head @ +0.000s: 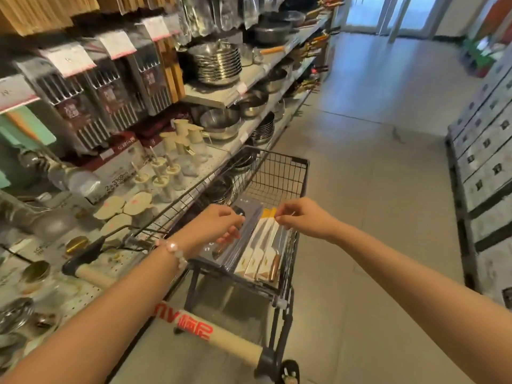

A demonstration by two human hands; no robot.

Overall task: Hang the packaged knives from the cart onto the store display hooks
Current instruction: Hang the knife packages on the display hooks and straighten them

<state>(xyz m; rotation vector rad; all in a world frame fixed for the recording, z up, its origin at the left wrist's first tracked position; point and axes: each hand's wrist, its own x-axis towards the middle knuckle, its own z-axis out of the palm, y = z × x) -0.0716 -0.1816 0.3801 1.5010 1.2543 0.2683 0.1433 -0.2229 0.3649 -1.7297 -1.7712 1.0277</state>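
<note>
A black wire cart stands in front of me with packaged knives lying in its basket. Dark grey knife packs lie on the left, white and yellow knife packs on the right. My left hand reaches over the dark packs with its fingers curled down onto them. My right hand pinches the top edge of the white and yellow packs. Packaged knives hang on display hooks on the shelving at upper left.
Shelves on the left carry steel bowls, plates, pans and jars close beside the cart. The cart's cream handle bar lies near me. A tiled aisle floor runs ahead, with stacked boxes along the right.
</note>
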